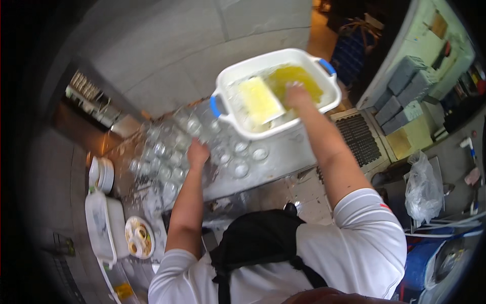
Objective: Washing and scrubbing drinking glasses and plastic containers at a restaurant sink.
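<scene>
A white plastic tub (279, 55) with blue handle grips stands on the metal counter. My right hand (297, 93) reaches into it, over a yellow-green mass; blur hides whether the fingers grip anything. Beside it in the tub lies a pale yellow rectangular block or container (260, 99). My left hand (198, 152) is among many clear drinking glasses at the counter's middle, its fingers curled; whether it holds a glass cannot be told. Several glasses, one a round-based glass (240, 168), stand right of that hand, and a dense group of glasses (159, 149) lies to its left.
A stack of white plates (101, 174), a second white tub (99, 224) and a plate with food scraps and small cups (139, 237) are at the left. A concrete wall (182, 57) runs behind. At right are a black floor mat (357, 138) and a clear plastic bag (423, 190).
</scene>
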